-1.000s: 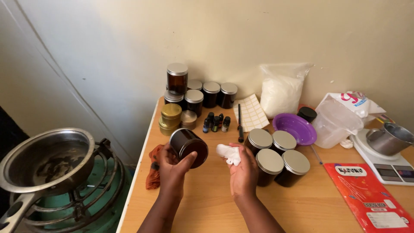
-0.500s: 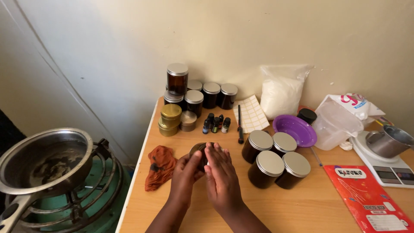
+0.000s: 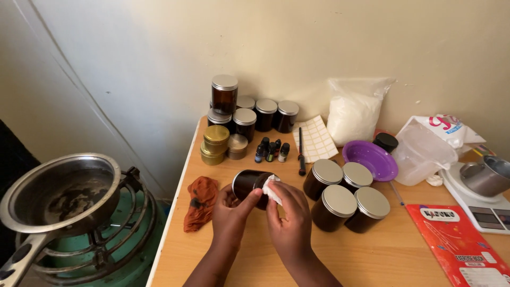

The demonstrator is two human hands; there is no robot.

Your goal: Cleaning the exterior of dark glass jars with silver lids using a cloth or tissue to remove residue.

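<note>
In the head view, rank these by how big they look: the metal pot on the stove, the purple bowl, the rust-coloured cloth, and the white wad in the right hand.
1. Metal pot, though nearest the camera
2. Purple bowl
3. Rust-coloured cloth, close to the bowl, so unsure
4. White wad in the right hand

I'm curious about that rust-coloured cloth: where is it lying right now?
In the head view, the rust-coloured cloth lies crumpled near the table's left edge, just left of the left hand and in front of the gold tins.
</note>
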